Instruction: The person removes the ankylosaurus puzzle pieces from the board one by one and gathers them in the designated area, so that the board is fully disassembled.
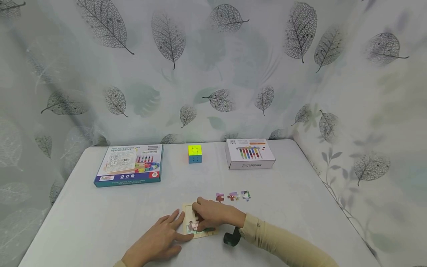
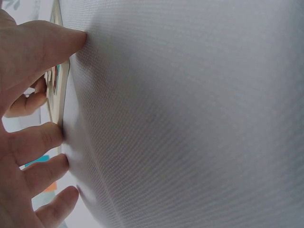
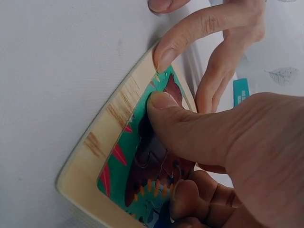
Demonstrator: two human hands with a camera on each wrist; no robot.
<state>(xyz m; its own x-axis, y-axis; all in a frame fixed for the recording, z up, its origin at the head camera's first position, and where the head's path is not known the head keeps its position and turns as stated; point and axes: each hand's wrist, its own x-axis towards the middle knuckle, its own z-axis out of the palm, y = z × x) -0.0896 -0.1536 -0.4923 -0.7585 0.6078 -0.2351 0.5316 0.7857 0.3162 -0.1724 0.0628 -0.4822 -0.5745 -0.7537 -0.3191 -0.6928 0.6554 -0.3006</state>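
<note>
A wooden puzzle board (image 1: 188, 213) lies near the table's front, partly covered by the hands. My left hand (image 1: 156, 239) is spread at its left side, thumb and index finger touching the frame; in the left wrist view the hand (image 2: 23, 142) has its fingers apart. My right hand (image 1: 215, 214) bends over the board. The right wrist view has its thumb (image 3: 190, 128) pressing on the green and dark brown picture (image 3: 118, 161), other fingers bent over the pieces; whether they touch a loose piece is hidden. Loose puzzle pieces (image 1: 233, 196) lie beyond the board.
A flat colourful box (image 1: 130, 165) stands at the back left, a yellow and blue cube (image 1: 195, 154) at the back middle and a white box (image 1: 250, 154) at the back right. A dark green cylindrical object (image 1: 231, 238) is below my right wrist. A leaf-patterned curtain hangs behind.
</note>
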